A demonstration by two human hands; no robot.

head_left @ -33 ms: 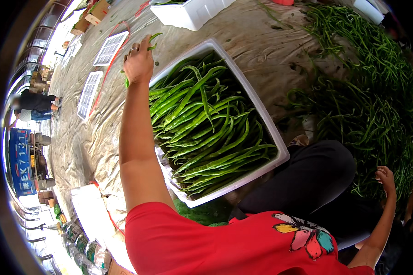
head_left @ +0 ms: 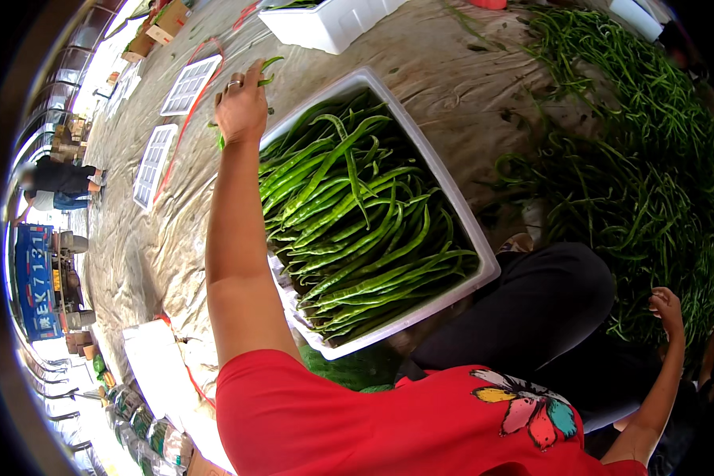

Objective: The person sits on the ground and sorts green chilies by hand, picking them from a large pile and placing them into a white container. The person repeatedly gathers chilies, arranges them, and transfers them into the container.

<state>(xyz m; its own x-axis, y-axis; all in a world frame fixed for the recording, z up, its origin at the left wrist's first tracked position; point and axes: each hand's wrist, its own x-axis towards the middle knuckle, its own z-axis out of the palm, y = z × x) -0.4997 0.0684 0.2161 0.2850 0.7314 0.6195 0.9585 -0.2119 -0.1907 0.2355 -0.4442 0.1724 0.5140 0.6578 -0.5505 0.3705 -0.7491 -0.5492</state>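
gripping green peppers, left hand fingers curled

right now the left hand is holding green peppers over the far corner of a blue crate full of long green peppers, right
Not quite: the crate is white, not blue, as the head view shows. The rest stands: the left hand holds green peppers over its far corner, and it is full of long green peppers.

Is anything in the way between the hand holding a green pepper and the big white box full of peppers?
Nothing visible. The left hand holds a green pepper right at the far corner of the white box, whose top is open.
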